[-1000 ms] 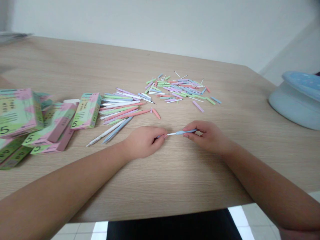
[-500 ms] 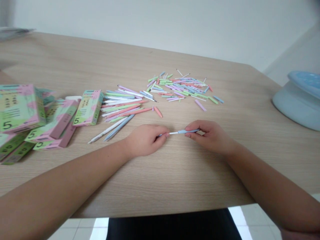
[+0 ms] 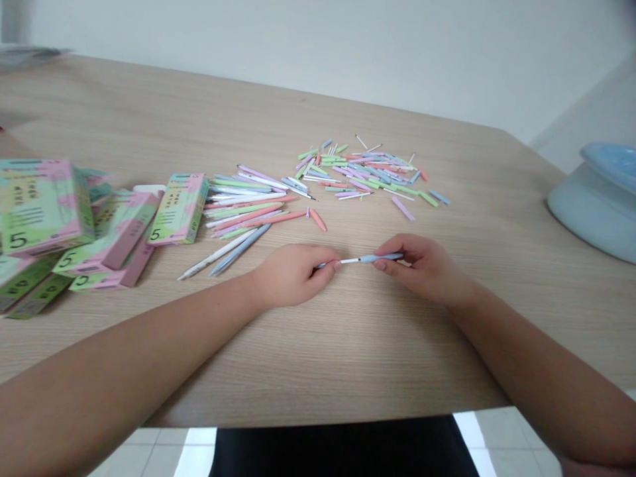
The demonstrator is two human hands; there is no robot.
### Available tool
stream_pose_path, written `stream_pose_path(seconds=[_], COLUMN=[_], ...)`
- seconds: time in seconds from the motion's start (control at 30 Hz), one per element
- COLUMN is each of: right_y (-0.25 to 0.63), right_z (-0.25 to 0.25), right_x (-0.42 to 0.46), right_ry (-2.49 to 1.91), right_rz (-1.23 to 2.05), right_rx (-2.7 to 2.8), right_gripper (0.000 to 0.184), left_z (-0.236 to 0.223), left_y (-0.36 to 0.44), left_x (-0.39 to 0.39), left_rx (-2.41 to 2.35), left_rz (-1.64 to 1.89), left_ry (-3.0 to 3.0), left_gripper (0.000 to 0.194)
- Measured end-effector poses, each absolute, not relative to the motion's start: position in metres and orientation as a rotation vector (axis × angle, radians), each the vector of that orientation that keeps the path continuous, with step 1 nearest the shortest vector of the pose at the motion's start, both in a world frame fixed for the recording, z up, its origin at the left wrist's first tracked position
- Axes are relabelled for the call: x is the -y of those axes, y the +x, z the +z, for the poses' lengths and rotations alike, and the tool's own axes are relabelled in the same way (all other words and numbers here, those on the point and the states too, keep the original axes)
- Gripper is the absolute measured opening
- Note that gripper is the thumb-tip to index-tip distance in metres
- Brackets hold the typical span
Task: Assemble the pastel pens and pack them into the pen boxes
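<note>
My left hand (image 3: 304, 273) is closed in a pinch at the left end of a thin white pen refill (image 3: 349, 261). A bit of blue shows between its fingers, mostly covered. Across from it, my right hand (image 3: 427, 268) pinches a light blue pen barrel (image 3: 368, 258) between thumb and fingers. The refill and barrel lie in one line, meeting in the gap between the hands, just above the table. How far the refill reaches into the barrel is hidden. Left of my left hand lies a bunch of pastel pens (image 3: 248, 205).
Loose pen parts (image 3: 368, 175) in several colours are scattered behind my hands. A coral pen piece (image 3: 318, 220) lies closer in. Green and pink pen boxes (image 3: 44, 205) are stacked at the left. A pale blue rounded object (image 3: 591, 205) stands at the right of the wooden table (image 3: 308, 371).
The view has shifted slightly. My fingertips are a little farther apart, and slightly more of the blue barrel shows between them. Both hands keep their pinches.
</note>
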State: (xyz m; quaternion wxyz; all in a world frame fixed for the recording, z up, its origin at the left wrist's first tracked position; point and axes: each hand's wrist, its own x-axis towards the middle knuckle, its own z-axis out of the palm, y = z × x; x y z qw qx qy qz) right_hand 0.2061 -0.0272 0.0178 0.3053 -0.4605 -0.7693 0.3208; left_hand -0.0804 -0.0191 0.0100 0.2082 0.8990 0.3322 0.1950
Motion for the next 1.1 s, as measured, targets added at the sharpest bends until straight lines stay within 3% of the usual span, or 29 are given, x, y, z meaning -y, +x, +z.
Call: stream_pose_path(seconds=[0.43,0.6,0.73,1.1], right_y=[0.186,0.181,0.176,0.169], right_z=[0.008,0.006,0.002,0.005], right_x=[0.032,0.033,0.033,0.035], right_ry=[-1.172,-1.168,-1.132,-1.094], right_rz=[0.79,0.755,0.746,0.708], right_rx=[2.078,2.074,2.135,2.101], right_gripper=[0.012,0.009,0.009,0.008], left_z=[0.007,0.005,0.004,0.009], left_y=[-0.079,-0.079,-0.079,-0.077], left_x=[0.02,0.023,0.023,0.021], left_rx=[-0.97,-1.088,-1.06,-1.01], left_rz=[0.494,0.434,0.386,0.327], left_ry=[2.601,2.599,2.672,2.618], left_gripper=[0.033,0.057,0.062,0.043])
